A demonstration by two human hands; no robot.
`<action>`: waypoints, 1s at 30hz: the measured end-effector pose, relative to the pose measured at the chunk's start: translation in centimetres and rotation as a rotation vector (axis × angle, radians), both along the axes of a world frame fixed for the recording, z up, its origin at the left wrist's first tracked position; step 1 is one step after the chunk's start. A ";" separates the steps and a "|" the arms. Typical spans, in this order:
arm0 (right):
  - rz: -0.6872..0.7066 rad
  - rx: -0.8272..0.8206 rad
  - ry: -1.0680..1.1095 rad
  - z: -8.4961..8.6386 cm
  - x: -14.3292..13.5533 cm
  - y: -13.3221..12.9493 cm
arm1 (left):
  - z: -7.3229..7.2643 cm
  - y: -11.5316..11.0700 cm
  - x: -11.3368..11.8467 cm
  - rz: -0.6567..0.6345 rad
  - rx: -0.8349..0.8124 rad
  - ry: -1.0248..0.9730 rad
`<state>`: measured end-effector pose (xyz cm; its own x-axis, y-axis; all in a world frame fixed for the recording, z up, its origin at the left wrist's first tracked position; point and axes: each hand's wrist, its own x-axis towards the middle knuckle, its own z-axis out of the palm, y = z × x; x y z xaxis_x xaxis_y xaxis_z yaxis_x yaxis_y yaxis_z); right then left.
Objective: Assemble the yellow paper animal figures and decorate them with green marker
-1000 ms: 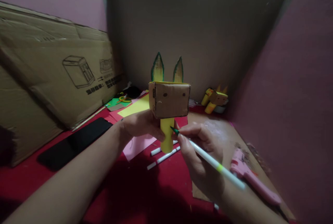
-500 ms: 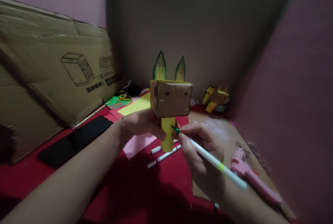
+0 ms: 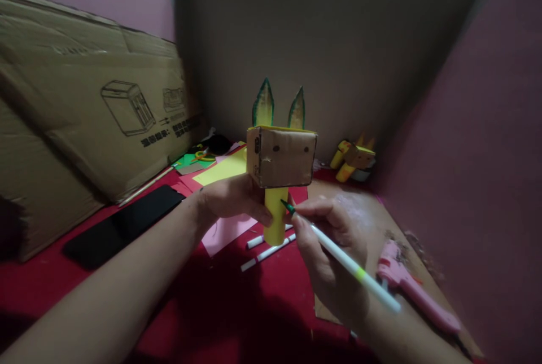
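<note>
The cardboard figure (image 3: 288, 158) is held upright over the red desk (image 3: 228, 302), its yellow tube (image 3: 275, 232) gripped by the left hand (image 3: 237, 197). A white marker (image 3: 342, 258) is pinched in the right hand (image 3: 322, 272), its green tip (image 3: 289, 207) pointed at the tube; whether the two are touching cannot be told.

Left fingers (image 3: 263, 215) were partly hidden behind yellow tube (image 3: 275, 229); left forearm (image 3: 131, 279) ran off lower-left corner; faint carton print (image 3: 79, 49) looked blurred.
</note>
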<state>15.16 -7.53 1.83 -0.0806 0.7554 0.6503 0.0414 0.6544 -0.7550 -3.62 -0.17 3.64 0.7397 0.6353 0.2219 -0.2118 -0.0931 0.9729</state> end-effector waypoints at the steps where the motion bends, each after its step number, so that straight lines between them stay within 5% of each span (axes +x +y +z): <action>1: 0.004 0.006 0.002 0.0 0.0 0.0 | 0.0 0.0 0.0 0.000 0.001 0.000; 30: 0.015 0.087 -0.066 0.1 0.2 0.2 | -0.2 0.4 -0.2 -0.032 0.033 0.038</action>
